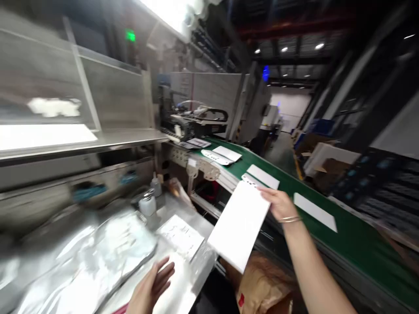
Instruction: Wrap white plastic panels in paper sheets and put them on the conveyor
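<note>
A flat white rectangular panel (241, 224) is pinched at its upper right corner by my right hand (277, 203). It tilts over the gap between the metal bench and the green conveyor belt. My left hand (153, 281) is held over the bench with its fingers apart and nothing in them. Just beyond that hand lies a white sheet with dark marks (182, 237). To its left is a heap of clear plastic bags (126, 237) with pale contents that I cannot make out.
More white panels (314, 211) lie along the green conveyor belt (363, 244), which runs from a machine (196, 120) at the back. A metal shelf (131, 137) overhangs the bench. Small bottles (148, 204) stand behind the bags. A brown paper bag (266, 283) sits below the panel.
</note>
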### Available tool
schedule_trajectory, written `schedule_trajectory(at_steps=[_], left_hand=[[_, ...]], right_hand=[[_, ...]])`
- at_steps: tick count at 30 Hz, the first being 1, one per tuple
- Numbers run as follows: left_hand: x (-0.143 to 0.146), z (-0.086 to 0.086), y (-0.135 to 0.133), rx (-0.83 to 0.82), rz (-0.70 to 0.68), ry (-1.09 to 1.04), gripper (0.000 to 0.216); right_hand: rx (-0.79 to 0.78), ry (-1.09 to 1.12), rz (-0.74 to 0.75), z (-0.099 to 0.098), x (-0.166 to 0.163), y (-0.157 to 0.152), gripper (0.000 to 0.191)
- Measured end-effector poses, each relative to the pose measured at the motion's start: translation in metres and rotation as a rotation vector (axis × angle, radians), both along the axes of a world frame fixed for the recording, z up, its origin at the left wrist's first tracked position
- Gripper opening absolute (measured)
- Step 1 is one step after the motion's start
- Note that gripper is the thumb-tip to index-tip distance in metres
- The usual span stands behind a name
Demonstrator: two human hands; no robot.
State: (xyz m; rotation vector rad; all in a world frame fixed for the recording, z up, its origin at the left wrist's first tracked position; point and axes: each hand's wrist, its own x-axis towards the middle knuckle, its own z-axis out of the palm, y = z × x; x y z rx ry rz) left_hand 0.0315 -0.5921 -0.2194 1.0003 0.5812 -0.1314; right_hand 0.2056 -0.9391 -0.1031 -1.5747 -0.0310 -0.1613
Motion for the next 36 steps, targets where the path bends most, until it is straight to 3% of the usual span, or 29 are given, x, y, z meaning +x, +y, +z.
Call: schedule_trajectory(at_steps=[3,5,7,10,15,23,36], left_hand=[[-0.01,0.013,0.006,-0.18,-0.062,-0.116,0.061],[-0.023,0.017,0.008,-0.308,0.003,-0.166,0.058],[-0.036,0.014,0.009,-0.393,0.16,-0.178,0.056],[-0.047,0.007,0.013,-0.475,0.335,-0.164,0.06],[-0.04,-0.003,0.026,-0.479,0.535,-0.214,0.059],[-0.012,-0.003,0.047,-0.465,0.745,-0.214,0.048],[-0.009,-0.008,0.062,-0.441,0.831,-0.173,0.043]], right_hand=[[-0.025,0.246,0.579,-0.035,-0.009,0.143,0.04],[-0.053,0.333,0.824,-0.054,-0.023,0.209,0.039],[-0.078,0.38,0.968,-0.067,-0.032,0.252,0.038],[-0.056,0.412,1.046,-0.081,-0.029,0.288,0.04],[0.154,0.54,0.926,-0.11,-0.022,0.306,0.038],[0.03,0.738,1.118,-0.148,-0.043,0.273,0.035],[0.048,0.777,1.135,-0.15,-0.06,0.275,0.034]])
